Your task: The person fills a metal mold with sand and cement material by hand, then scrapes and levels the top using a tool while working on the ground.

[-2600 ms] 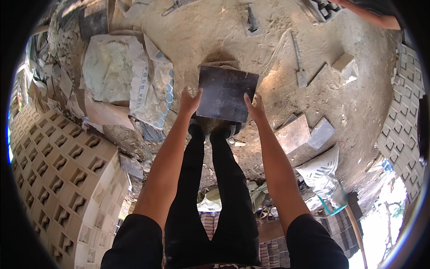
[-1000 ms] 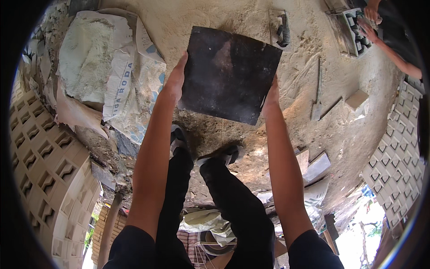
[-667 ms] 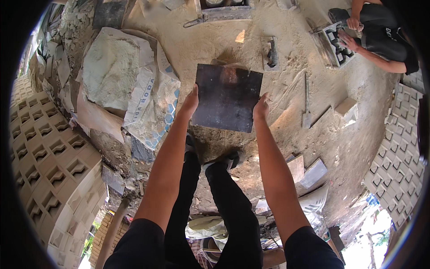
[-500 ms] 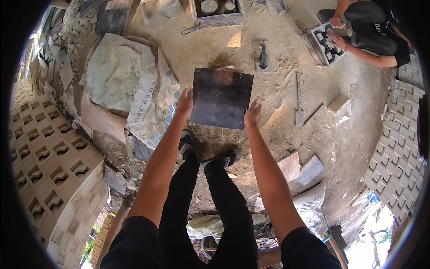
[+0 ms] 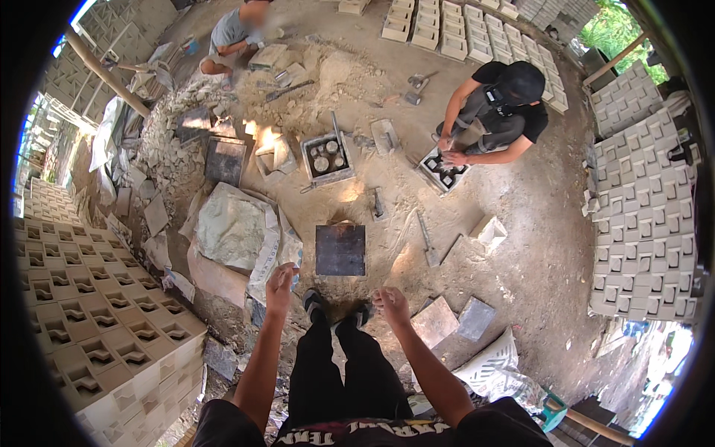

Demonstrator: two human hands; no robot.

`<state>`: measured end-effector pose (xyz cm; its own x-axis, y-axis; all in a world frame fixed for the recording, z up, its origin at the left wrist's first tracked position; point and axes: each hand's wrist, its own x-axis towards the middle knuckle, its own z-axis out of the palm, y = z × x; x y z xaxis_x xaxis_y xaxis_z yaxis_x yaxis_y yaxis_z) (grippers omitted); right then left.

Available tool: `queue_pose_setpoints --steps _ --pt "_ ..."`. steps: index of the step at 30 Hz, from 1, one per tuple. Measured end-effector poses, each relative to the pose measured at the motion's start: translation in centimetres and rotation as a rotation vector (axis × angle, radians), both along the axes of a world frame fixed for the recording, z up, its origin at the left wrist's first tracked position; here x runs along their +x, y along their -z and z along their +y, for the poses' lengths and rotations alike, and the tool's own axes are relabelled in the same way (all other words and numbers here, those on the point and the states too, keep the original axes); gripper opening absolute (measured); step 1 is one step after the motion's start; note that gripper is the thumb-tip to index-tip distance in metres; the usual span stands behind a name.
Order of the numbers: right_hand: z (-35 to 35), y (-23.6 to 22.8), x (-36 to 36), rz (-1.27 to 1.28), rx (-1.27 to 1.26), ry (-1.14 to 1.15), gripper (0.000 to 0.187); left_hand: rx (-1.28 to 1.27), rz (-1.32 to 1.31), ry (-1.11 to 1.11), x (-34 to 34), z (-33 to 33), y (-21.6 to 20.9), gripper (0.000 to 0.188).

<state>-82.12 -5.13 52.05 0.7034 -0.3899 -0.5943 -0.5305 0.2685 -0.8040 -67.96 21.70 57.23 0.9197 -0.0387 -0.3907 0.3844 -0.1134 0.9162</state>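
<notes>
A dark square board (image 5: 340,251) lies flat on the sandy ground just beyond my feet. My left hand (image 5: 280,289) hangs in the air short of the board's near left corner, empty, its fingers loosely bent and apart. On the other side, my right hand (image 5: 391,305) is raised near the board's near right corner. Its fingers are half curled and apart, with nothing seen between them. Neither hand touches the board.
Left of the board lies an opened sack of pale powder (image 5: 232,226). Beyond are a mould box (image 5: 328,179), a trowel (image 5: 428,249) and a small tool (image 5: 378,203). A co-worker (image 5: 499,112) crouches over another mould (image 5: 439,170); a second person (image 5: 237,41) sits farther back. Patterned blocks (image 5: 97,298) are stacked left.
My hands have let go of the dark board, which now rests on the ground. Both hands have drawn back from it. The view has tilted up, showing more of the yard.
</notes>
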Motion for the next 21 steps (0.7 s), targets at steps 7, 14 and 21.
queue_pose_setpoints --steps 7,14,21 --pt "-4.2 -16.0 3.4 -0.229 -0.103 -0.049 0.025 0.046 -0.270 0.013 1.1 -0.6 -15.9 0.038" --pt "-4.1 -21.9 7.0 -0.306 -0.129 -0.012 0.026 0.080 -0.336 0.013 2.3 2.0 -22.0 0.034" --pt "0.0 -26.2 13.3 -0.419 -0.120 0.022 0.028 0.042 -0.395 0.037 7.4 5.9 -23.5 0.031"
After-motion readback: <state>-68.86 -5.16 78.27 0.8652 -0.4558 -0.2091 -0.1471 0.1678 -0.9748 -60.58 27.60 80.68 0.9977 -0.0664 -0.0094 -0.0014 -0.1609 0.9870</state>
